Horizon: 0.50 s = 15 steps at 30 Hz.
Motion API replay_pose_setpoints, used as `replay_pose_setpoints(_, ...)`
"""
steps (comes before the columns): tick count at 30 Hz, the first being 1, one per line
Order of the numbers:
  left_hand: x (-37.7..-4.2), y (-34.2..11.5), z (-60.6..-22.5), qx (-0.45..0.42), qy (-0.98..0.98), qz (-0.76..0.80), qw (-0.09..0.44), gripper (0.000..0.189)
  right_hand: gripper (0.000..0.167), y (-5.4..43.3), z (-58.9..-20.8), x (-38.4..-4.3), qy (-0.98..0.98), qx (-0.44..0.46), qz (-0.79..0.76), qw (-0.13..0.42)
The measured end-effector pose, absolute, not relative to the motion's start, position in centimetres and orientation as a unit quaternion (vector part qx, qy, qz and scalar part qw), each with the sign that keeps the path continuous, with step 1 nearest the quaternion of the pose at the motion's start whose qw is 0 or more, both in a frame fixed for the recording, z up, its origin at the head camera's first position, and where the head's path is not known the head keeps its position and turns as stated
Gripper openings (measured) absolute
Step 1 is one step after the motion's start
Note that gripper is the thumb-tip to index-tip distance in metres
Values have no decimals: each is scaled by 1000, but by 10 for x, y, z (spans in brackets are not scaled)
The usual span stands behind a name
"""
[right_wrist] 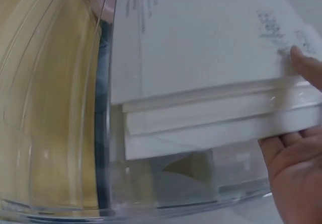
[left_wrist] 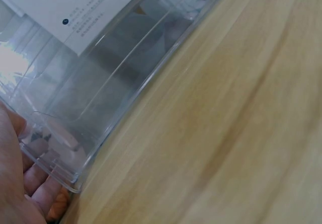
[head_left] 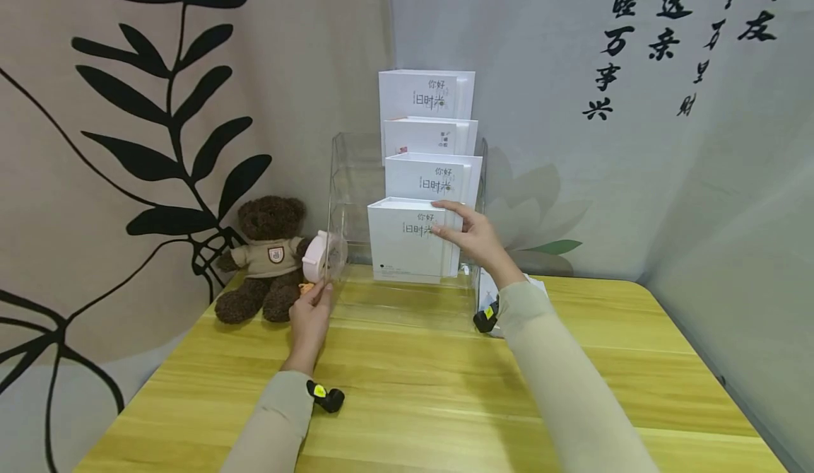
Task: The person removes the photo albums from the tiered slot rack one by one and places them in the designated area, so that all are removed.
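A clear tiered display rack (head_left: 407, 310) stands on the table and holds white books with Chinese lettering, one above another. My right hand (head_left: 473, 236) grips the front, lowest white book (head_left: 407, 247) at its upper right edge, thumb on the cover and fingers behind. In the right wrist view, this book (right_wrist: 201, 43) sits upright over the rack's front tier; whether it rests on the tier, I cannot tell. My left hand (head_left: 310, 317) pinches the rack's lower left corner, thumb inside and fingers outside in the left wrist view.
Left of the rack sits a brown teddy bear (head_left: 263, 261) in a beige top. A pale pink round object (head_left: 314, 255) and a small orange thing (head_left: 306, 288) lie between them. Behind the right sleeve is a partly hidden white item (head_left: 535, 285). Curtains hang behind the wooden table (head_left: 407, 388).
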<state>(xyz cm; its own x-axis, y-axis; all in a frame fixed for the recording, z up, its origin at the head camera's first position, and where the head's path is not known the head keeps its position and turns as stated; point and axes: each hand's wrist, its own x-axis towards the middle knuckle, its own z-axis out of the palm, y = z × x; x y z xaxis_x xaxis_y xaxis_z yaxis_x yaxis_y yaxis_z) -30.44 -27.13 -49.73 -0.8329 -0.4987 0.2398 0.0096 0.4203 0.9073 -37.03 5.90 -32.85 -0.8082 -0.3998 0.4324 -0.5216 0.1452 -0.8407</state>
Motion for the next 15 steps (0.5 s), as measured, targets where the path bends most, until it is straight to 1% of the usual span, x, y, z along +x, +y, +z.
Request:
replay_pose_setpoints(2, -304, -271, -497, 151, -806, -517, 247, 49, 51, 58, -338, -380, -750, 298, 589, 43)
replay_pose_setpoints(4, -304, -272, -497, 153, -805, -516, 250, 47, 52, 56, -348, -388, -746, 293, 596, 51)
replay_pose_setpoints(10, -304, -271, -496, 152, -802, -521, 248, 46, 48, 47, -364, -397, -727, 285, 615, 112)
replay_pose_setpoints(15, -303, -269, -495, 154, -804, -521, 242, 48, 43, 44, -367, -396, -713, 287, 625, 137)
